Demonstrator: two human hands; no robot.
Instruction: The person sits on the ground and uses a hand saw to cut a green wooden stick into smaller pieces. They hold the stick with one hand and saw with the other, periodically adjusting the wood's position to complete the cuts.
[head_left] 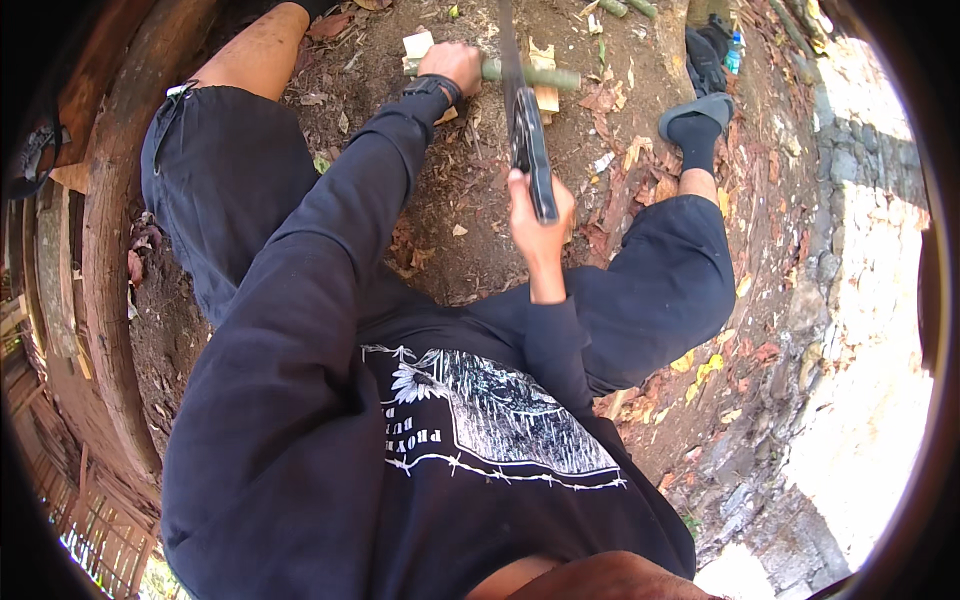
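Note:
My left hand [452, 66] is closed around a green-barked stick [545, 75], pressing it down at the far middle of the ground. The stick lies crosswise over pale wood pieces [418, 45]. In my right hand [542, 220] is a hand saw [530, 140] with a dark handle, its narrow blade pointing away from me. That blade crosses the stick to the right of my left hand; whether its edge has cut into the bark I cannot tell. A dark watch or band sits on my left wrist.
My bent legs flank the work, with a grey sandal [697, 115] on the right foot. Dry leaves and wood chips litter the soil. Timber poles [110, 260] run along the left; a stone edge [830, 200] lies right. A blue bottle [734, 54] stands far right beside dark cloth.

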